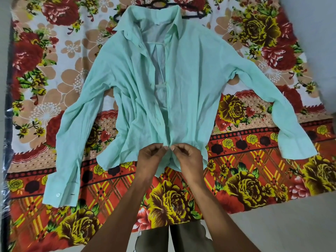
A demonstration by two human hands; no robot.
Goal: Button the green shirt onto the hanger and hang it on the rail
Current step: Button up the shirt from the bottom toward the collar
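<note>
The light green shirt (190,84) lies front-up on a floral bedsheet, sleeves spread out to both sides. Its front gapes open from the collar down to about the middle. A black hanger (194,15) sits inside the collar; only its hook and shoulder ends stick out at the top. My left hand (151,157) pinches the left front edge near the hem. My right hand (188,157) pinches the right front edge right beside it. The fingertips of both hands meet at the placket, where a small button shows between them.
The floral bedsheet (254,179) covers the mattress. Pale floor (291,224) lies at the lower right. A dark mattress edge with plastic wrap (7,124) runs down the left side. My trouser legs (172,239) show at the bottom. No rail is in view.
</note>
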